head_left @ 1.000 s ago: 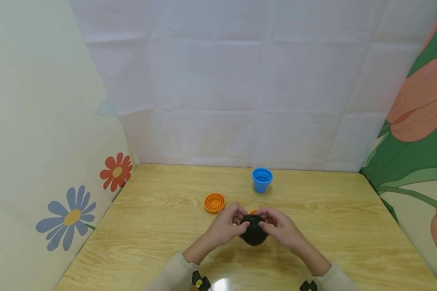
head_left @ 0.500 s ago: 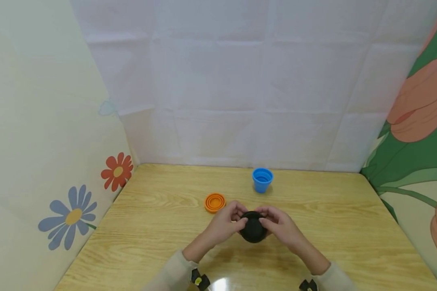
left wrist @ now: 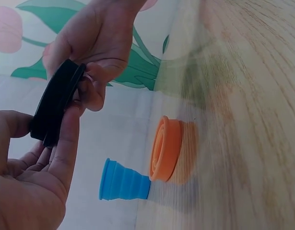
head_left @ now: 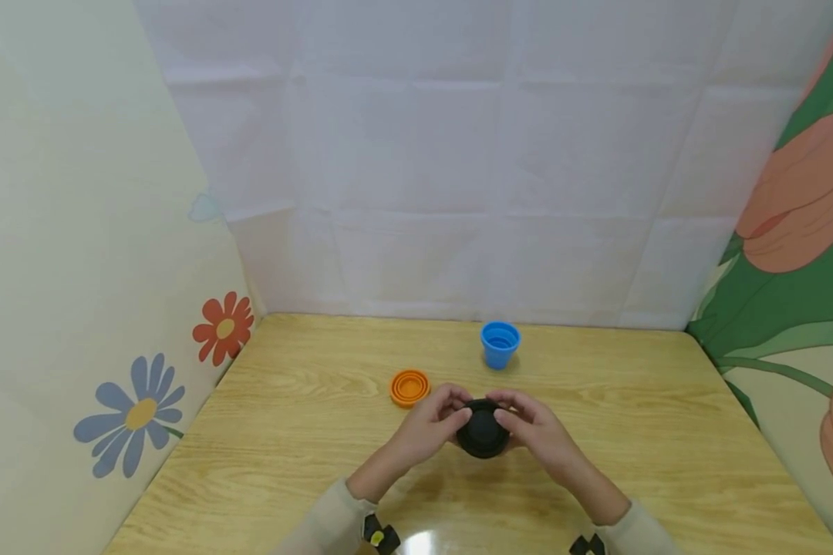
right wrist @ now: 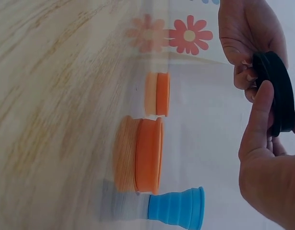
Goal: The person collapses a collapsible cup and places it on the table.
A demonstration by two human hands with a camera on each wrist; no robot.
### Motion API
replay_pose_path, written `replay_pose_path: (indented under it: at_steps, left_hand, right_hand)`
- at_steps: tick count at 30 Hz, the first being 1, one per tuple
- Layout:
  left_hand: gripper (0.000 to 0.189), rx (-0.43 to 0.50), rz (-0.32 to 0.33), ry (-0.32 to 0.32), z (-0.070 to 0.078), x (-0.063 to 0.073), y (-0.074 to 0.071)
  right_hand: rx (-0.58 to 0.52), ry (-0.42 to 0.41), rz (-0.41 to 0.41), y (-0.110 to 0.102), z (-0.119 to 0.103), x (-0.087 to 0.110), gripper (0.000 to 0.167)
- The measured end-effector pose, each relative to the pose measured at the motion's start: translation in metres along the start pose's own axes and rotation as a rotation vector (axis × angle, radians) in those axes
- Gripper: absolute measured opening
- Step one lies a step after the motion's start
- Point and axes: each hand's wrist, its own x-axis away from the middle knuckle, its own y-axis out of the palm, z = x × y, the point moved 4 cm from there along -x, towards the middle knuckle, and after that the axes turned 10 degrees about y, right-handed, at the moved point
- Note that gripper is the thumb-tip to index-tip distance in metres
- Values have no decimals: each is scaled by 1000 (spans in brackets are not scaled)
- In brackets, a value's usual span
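Note:
Both hands hold a black collapsible cup above the table, its round base turned toward the head camera. It looks squat and mostly folded, a short band in profile in both wrist views. My left hand grips its left side, thumb on the base side and fingers round the rim. On the opposite side, my right hand grips it the same way. Beyond the hands stands a blue collapsible cup, extended and upright. A flattened orange cup lies left of it. Another orange cup shows in the right wrist view, hidden by the hands in the head view.
All of this is on a wood-grain table. A white cloth backdrop rises along its back edge. Flower-printed panels flank the table on the left and right.
The black cup has risen slightly in the head view and changed from a rounded dome shape to a flatter disc with a visible rim. The hands shifted little; the orange and blue cups stayed put.

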Motion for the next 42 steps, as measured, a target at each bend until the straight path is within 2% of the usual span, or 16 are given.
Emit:
replay_pose_path:
  at_steps: [10, 13, 16, 21, 27, 29, 33, 37, 42]
  left_hand:
    - [41, -3, -83, -45, -3, 1, -1]
    - [41, -6, -88, -45, -3, 0, -3]
    - [39, -27, -70, -13, -1, 0, -4]
    - [35, -95, -28, 82, 6, -2, -9]
    - [32, -113, -9, 115, 9, -2, -9]
    - [30, -119, -6, 157, 11, -2, -8]
    - [25, -171, 8, 292, 18, -2, -6]
    - [26, -299, 16, 447, 23, -2, -3]
    - [28, -454, 14, 537, 27, -2, 1]
  right_hand:
    - [11, 24, 23, -2, 4, 0, 48]
    - [3, 39, 33, -2, 6, -1, 49]
    - [-19, 62, 61, -4, 8, -2, 50]
    - [-58, 104, 99, -6, 8, -2, 51]
    - [-77, 146, 97, -10, 10, -2, 48]
    - [-90, 152, 84, -11, 12, -2, 48]
    - [-122, 167, 65, -14, 14, -3, 46]
    - [-146, 179, 37, -15, 14, -3, 48]
    - [-169, 184, -6, -16, 11, -2, 48]
